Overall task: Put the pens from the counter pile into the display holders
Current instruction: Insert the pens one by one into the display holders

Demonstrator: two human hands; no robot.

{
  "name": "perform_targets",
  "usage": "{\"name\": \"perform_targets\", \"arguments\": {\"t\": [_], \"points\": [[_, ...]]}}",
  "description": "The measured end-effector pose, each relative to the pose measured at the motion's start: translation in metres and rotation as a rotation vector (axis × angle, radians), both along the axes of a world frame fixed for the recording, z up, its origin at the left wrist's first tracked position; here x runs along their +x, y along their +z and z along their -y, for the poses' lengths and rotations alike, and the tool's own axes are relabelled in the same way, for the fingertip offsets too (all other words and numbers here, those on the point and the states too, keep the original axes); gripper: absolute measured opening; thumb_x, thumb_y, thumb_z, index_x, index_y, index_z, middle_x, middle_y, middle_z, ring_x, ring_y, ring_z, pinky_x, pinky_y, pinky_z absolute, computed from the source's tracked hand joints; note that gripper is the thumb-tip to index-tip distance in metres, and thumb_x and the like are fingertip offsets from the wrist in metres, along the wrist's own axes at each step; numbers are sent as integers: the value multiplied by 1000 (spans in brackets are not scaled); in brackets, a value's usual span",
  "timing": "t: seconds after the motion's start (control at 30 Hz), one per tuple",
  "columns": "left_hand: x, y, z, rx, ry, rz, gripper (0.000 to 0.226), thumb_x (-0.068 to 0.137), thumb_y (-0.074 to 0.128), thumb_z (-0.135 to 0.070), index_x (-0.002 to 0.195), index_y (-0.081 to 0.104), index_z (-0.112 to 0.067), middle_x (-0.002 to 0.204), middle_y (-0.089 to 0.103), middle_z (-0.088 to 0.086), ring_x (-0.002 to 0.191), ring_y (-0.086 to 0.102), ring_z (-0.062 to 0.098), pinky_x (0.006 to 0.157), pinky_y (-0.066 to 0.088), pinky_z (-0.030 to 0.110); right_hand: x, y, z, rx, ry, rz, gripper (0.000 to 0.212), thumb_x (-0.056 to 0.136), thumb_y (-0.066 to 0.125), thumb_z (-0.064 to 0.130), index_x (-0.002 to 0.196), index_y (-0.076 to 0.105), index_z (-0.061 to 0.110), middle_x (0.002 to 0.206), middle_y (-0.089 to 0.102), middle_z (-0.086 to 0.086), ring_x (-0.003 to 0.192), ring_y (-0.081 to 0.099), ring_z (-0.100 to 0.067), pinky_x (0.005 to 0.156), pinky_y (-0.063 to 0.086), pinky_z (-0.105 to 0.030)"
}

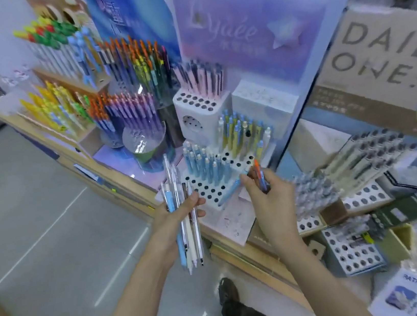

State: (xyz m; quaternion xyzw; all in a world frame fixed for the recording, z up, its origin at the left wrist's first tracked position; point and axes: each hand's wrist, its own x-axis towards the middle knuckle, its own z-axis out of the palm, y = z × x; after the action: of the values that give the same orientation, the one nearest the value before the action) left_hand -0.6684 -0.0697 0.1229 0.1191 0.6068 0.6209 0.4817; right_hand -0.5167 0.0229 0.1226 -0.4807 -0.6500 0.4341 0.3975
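Observation:
My left hand (180, 215) grips a bundle of several pens (185, 230), white, blue and clear, their tips pointing down over the floor. My right hand (266, 192) holds a few dark pens with orange tops (261, 177) and pinches a light blue pen (230, 193) that leans against the front of the white holder with round holes (207, 186). That holder carries several light blue pens (207, 166) at its back rows; its front holes are bare. Behind it, a taller white holder (201, 105) has pink and dark pens.
Clear cups of colourful pens (129, 115) stand to the left on the wooden counter (231, 251). Grey pen racks (314, 196) and perforated trays (349, 250) crowd the right side. A purple sign (251, 31) rises behind. My shoe (227, 289) is on the grey floor.

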Motion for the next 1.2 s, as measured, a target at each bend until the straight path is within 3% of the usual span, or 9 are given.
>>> {"name": "perform_targets", "arguments": {"t": [0.17, 0.37, 0.53, 0.87, 1.0, 1.2], "points": [[-34, -2, -19, -32, -44, -9, 35, 71, 73, -29, 100, 64, -12, 83, 75, 3, 66, 69, 12, 56, 52, 21, -28, -14, -7, -1, -172, 28, 31, 92, 62, 15, 66, 50, 4, 54, 31, 7, 49, 29, -6, 47, 21, -18], [-67, -7, -46, -58, -167, -6, 33, 69, 73, -32, 94, 66, -11, 82, 76, 2, 67, 70, 13, 57, 53, 19, -51, -31, -10, 1, -299, 88, 28, 92, 62, 13, 69, 54, 0, 55, 30, 1, 50, 27, -11, 49, 20, -25], [-93, -6, -63, -52, -312, 38, 34, 68, 73, -30, 94, 65, -9, 79, 75, 1, 64, 69, 12, 56, 52, 18, -63, -28, 0, 18, -410, 112, 44, 92, 62, 13, 58, 35, 24, 54, 26, 9, 48, 30, -6, 47, 20, -20], [-125, -11, -83, -53, -514, 56, 43, 68, 74, -31, 104, 63, -10, 82, 75, 3, 65, 69, 15, 61, 54, 21, -78, -42, 25, 40, -665, 128, 51, 89, 64, 7, 59, 31, 30, 55, 25, 8, 51, 30, -6, 48, 23, -18], [-128, -11, -83, -67, -565, 44, 46, 66, 75, -36, 104, 65, -11, 86, 75, 2, 70, 70, 13, 66, 52, 23, -82, -38, 7, 51, -557, 146, 45, 90, 64, 8, 59, 35, 24, 56, 25, 8, 50, 30, -5, 48, 24, -16], [-126, -8, -84, -46, -617, 33, 33, 63, 76, -42, 85, 74, -18, 88, 75, 1, 71, 69, 14, 74, 52, 27, -84, -43, -7, -65, -412, 192, 38, 91, 63, 17, 65, 43, -1, 58, 31, -3, 52, 25, -11, 50, 20, -23]]}}
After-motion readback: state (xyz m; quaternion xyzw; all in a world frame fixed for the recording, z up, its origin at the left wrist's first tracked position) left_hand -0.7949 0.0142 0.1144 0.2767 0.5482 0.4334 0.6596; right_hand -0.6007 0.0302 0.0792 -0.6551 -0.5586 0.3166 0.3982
